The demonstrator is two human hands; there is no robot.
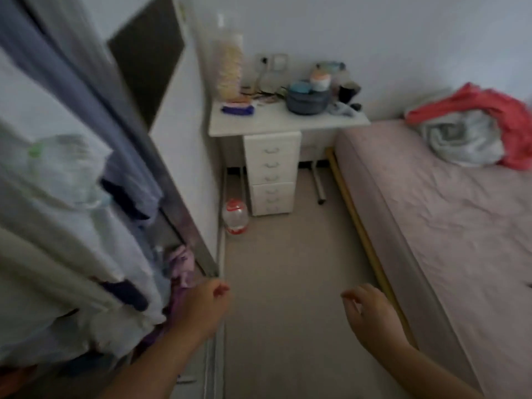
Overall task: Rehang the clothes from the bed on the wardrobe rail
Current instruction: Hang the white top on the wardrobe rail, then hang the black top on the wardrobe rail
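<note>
Both hands hang empty over the floor (288,283), the left hand (205,305) with fingers loosely curled beside the hanging garments (72,226) in the wardrobe, the right hand (371,318) slack just short of the bed (446,226). Well beyond the right fingertips, a pile of red and pale clothes (475,133) lies at the bed's far end, beside the white desk (282,122).

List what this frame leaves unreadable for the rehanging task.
- Wardrobe rail: head view, cut off above the hanging clothes.
- Pile on the bed: bunched and partly cut by the right edge; garment count unclear.
- Desk clutter: blurred, small items unidentifiable.
- Left hand, right hand: empty.
</note>
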